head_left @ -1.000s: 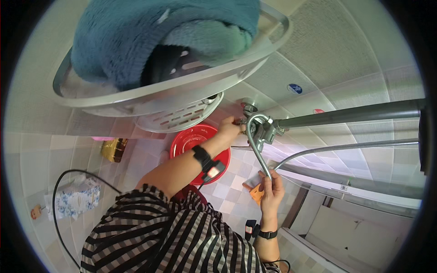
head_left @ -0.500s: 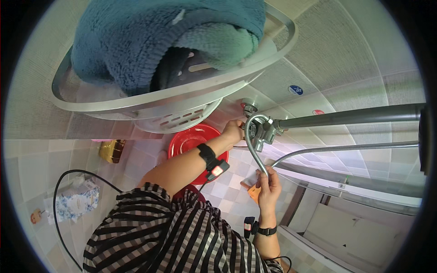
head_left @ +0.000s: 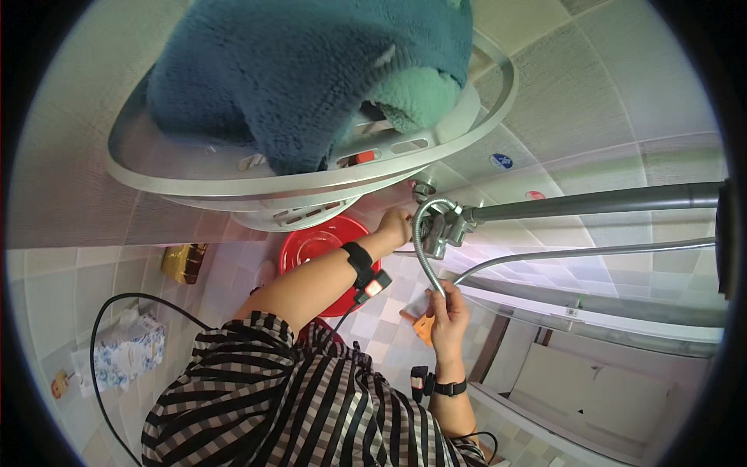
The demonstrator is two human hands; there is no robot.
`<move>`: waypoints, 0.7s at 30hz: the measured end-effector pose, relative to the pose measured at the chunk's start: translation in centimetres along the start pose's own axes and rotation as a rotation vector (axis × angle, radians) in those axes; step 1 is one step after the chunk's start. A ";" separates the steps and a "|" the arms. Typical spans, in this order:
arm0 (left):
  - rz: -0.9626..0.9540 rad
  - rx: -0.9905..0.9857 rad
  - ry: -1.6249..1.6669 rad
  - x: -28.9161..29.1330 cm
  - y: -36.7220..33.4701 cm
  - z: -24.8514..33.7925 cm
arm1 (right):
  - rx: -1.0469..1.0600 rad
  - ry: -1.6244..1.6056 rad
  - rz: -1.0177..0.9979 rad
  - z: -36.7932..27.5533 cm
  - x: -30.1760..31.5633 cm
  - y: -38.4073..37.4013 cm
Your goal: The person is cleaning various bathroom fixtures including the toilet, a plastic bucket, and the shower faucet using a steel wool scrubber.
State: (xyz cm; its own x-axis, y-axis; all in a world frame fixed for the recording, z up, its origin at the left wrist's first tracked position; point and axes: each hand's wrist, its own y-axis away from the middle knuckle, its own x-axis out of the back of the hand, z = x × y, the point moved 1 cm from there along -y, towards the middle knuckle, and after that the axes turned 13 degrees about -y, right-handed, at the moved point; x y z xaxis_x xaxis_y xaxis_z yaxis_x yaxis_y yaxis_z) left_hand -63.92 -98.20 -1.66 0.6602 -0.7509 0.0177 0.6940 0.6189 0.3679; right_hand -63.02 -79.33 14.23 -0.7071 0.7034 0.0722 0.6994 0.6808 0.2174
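A chrome shower faucet point(head_left: 445, 236) is mounted on the tiled wall right of centre. My left hand point(head_left: 395, 228) is closed round its left end; the fingertips are partly hidden. From the faucet a flexible metal shower hose point(head_left: 421, 251) loops down. My right hand point(head_left: 449, 315) pinches this hose at the lower bend, between thumb and fingers. Beyond that hand, the hose runs off to the right below a grey riser pipe point(head_left: 599, 201). Under my left forearm a red basin point(head_left: 331, 235) stands on the floor, partly covered by the arm.
An oval wall shelf point(head_left: 311, 185) with a blue-green towel point(head_left: 257, 78) juts out above my left arm. Orange slippers or a similar orange item point(head_left: 422, 327) lie on the floor. A tissue pack point(head_left: 128, 354) hangs at left, near a gold package point(head_left: 184, 263). A white-framed door point(head_left: 576, 389) is at lower right.
The view has shifted slightly, so shelf and towel appear farther right. My right hand, still on the hose, appears a little farther left and higher. My left hand stays at the faucet.
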 end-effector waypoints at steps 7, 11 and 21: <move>0.097 0.003 0.606 2.6 5.1 5.4 | 0.136 -0.057 0.032 -2.4 1.7 1.4; 0.254 -0.186 0.403 1.3 5.8 6.4 | 0.127 -0.023 0.064 -2.7 1.9 2.4; 0.591 -0.819 -0.788 0.1 6.6 7.3 | 0.126 0.050 0.057 -0.3 3.4 3.1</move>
State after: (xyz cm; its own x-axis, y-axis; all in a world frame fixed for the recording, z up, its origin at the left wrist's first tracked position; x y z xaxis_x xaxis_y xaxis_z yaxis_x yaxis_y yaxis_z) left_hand -61.41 -95.86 7.51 0.7744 -0.0739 0.6284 0.5138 0.6530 -0.5564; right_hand -63.26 -74.89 15.46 -0.6681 0.7326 0.1301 0.7437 0.6627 0.0874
